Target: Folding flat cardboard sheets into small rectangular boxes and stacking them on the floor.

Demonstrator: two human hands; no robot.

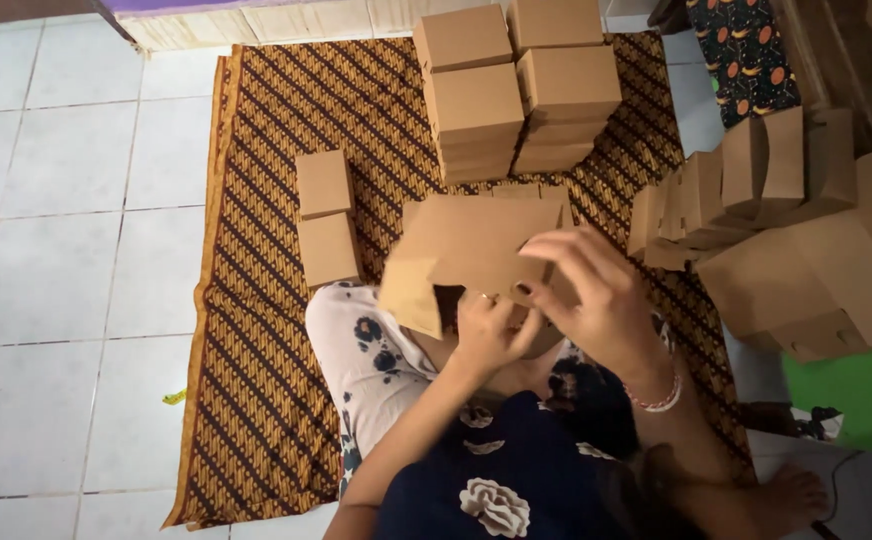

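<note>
Seated on a patterned mat, you fold a flat sheet of brown cardboard into a box [461, 262], holding it up over your lap. Your left hand [486, 335] grips the underside of the piece, thumb and fingers pinched on a lower flap; your right hand [596, 295] curls over the near right edge, fingertips pressing a panel inward. Both hands grasp the same box, which looks half formed, one side wall standing and the rest not yet closed. By the look of it, the next move calls for tucking the loose flap into its slot while the left hand keeps the base square; the board is thin and matte, and is likely to crease if pushed off its fold line.

Your floral trousers [361, 355] and dark flowered top [496, 490] fill the foreground. The mat [256, 330], a striped brown-and-cream weave with a golden border, lies on pale floor tiles [56, 250]. Just beyond the box in hand, to the left, two flat square lids [324, 215] rest on the mat. To the right, a loose heap of folded blanks and open cartons [786, 250] leans together. Farthest off, finished boxes [516, 90] stand in neat square stacks.
</note>
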